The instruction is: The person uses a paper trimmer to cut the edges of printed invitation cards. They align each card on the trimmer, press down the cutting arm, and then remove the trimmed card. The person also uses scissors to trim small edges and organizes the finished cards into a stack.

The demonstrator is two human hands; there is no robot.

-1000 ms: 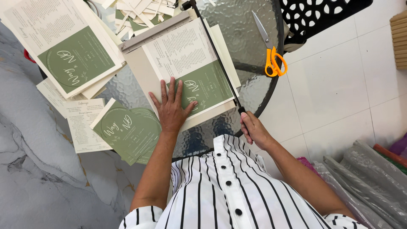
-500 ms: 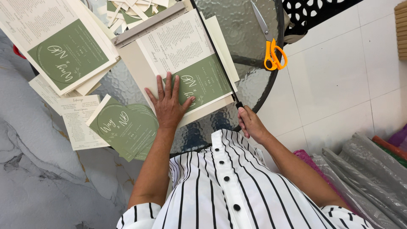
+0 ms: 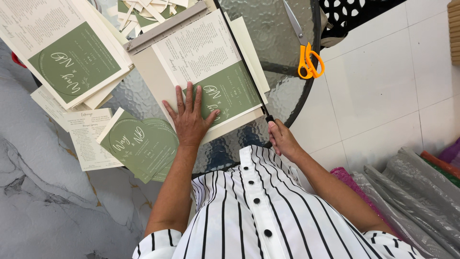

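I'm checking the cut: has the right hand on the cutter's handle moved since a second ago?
No. The right hand stays by the glass table's rim, gripping the cutter handle.

I wear a white shirt [image 3: 268, 211] with thin black vertical stripes running down the front. A plain white placket runs down the middle and carries 4 round black buttons [image 3: 256, 200] in view, spaced evenly from the collar edge downward. The sleeves are short and striped the same way: the left sleeve [image 3: 160, 242] ends in a folded cuff at the bottom edge, and the right sleeve [image 3: 390, 242] ends near the lower right corner. Both forearms are bare below them. My left hand [image 3: 190, 122] and right hand [image 3: 282, 140] seem bare of rings or a watch, though the view is too small to be sure.
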